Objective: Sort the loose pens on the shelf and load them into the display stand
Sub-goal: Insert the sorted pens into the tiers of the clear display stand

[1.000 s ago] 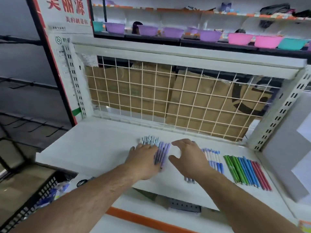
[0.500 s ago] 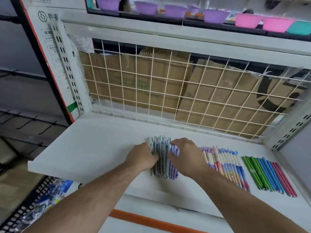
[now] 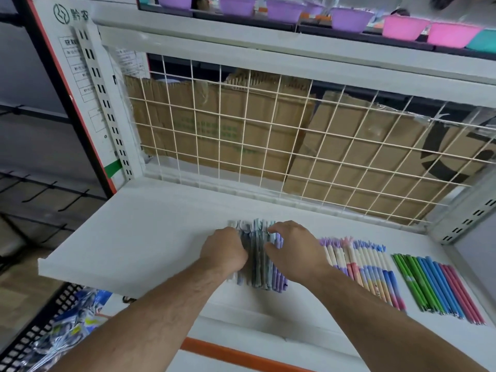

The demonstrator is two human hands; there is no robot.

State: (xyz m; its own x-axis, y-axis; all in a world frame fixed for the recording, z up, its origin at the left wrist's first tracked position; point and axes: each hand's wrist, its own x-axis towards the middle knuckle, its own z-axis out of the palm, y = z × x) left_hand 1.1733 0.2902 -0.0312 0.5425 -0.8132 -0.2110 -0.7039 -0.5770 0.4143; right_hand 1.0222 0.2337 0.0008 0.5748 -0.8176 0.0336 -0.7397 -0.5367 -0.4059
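a: pens [image 3: 257, 264], the grey and purple lot, lie mid-way along the shelf [image 3: 150, 237], squeezed between both hands. left hand [image 3: 225, 248] curls against their left side, right hand [image 3: 292, 251] curls over the top.

b: square the ends level before lifting, i'd say, or they'll fan out.

a: pastel pens [image 3: 362, 267] lie just right of that wrist, green-blue-red pens [image 3: 434, 285] farther right.

b: easy to nudge. no display stand in sight.

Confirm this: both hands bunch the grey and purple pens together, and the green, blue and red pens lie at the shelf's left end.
Wrong end: the head view shows the green, blue and red pens at the right end of the shelf. The left hand and right hand do bunch the grey and purple pens together.
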